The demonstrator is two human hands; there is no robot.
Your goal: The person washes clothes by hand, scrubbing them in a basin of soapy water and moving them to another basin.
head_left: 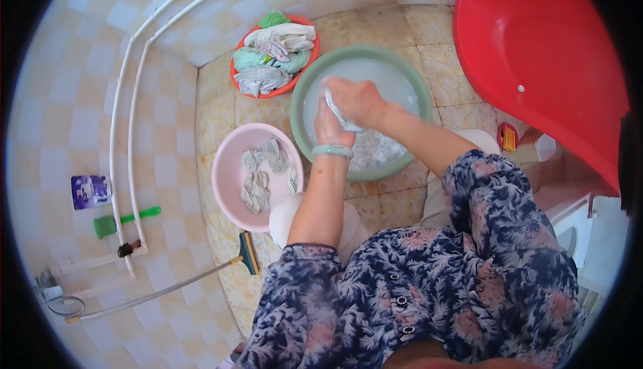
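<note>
Over a green basin (300, 142) of cloudy, sudsy water, both my hands are close together on a small white cloth (349, 125). My right hand (360, 102) is closed on the cloth from above, its fingers bent and slightly blurred. Just beside and below it, my left hand (328, 122) grips the same cloth, its fingers partly hidden. A pale green bangle (333, 151) circles my left wrist. Most of the cloth is covered by my hands, so I cannot make out what kind of item it is.
An orange-red basin (316, 53) heaped with white and green laundry stands at the far left. Nearer, a pink basin (226, 198) holds several wet, pale cloths. A big red tub (556, 47) fills the far right. A squeegee (248, 254) and a green brush (127, 220) are at left.
</note>
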